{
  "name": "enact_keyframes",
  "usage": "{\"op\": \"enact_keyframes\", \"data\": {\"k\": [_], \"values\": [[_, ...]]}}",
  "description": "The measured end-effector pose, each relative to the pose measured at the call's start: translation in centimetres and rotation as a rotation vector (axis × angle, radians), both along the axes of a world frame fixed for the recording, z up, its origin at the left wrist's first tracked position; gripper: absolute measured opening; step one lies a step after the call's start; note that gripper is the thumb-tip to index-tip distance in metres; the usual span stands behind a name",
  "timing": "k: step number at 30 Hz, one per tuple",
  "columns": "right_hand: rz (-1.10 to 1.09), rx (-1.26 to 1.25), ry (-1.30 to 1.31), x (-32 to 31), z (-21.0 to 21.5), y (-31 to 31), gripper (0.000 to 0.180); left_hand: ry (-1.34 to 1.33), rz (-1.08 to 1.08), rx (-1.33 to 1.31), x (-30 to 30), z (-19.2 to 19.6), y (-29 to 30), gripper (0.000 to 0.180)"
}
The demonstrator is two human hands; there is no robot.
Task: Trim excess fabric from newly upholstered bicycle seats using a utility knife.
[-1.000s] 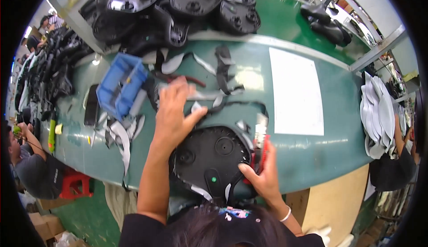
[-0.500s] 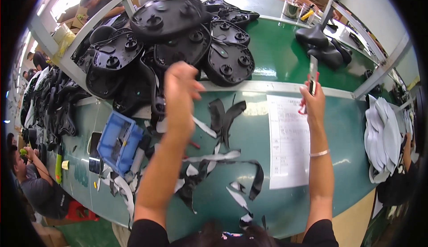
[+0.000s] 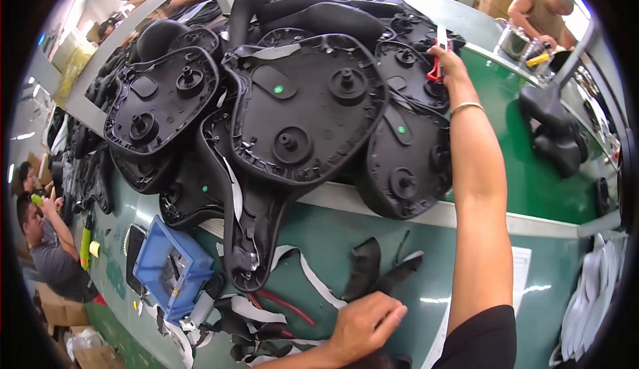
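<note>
Red-handled hand tool with a slim silvery blade point(image 3: 436, 69): at the far right side of a heap of black moulded saddle-shaped shells point(image 3: 313, 116), gripped in the right hand point(image 3: 450, 64), fingers closed round the handle, arm stretched well out. Contact with the heap: cannot tell. Left hand point(image 3: 368, 324) low, near the glossy green tabletop point(image 3: 319, 236), fingers half curled; cannot tell whether anything is in it. Just beyond it, dark flexible strips point(image 3: 365, 269). Farther left, open blue plastic bin point(image 3: 158, 296).
</note>
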State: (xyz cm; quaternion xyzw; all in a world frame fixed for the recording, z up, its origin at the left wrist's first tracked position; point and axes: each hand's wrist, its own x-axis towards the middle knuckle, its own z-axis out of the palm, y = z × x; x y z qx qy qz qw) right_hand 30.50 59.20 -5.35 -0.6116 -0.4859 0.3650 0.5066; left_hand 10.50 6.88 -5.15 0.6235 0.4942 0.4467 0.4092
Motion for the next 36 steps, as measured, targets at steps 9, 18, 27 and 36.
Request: {"op": "enact_keyframes", "data": {"k": [9, 18, 27, 36], "values": [[-0.053, 0.184, 0.388, 3.6, -2.2, -12.3, 0.037, 0.113, 0.136, 0.043, 0.0, -0.9, 0.6, 0.010], [0.263, -0.032, 0.100, 5.1, 4.3, -50.7, 0.036, -0.929, -0.077, -0.490, -2.6, -0.2, 1.5, 0.044], [0.370, -0.374, 0.066, -0.7, 5.1, -67.6, 0.052, -0.470, 0.030, -0.625, -11.1, 2.8, -7.1, 0.039], [0.795, 0.381, -1.051, -1.9, 6.5, -67.6, 0.055, -0.109, -0.109, -0.550, -10.8, 8.2, -8.0, 0.036]]}}
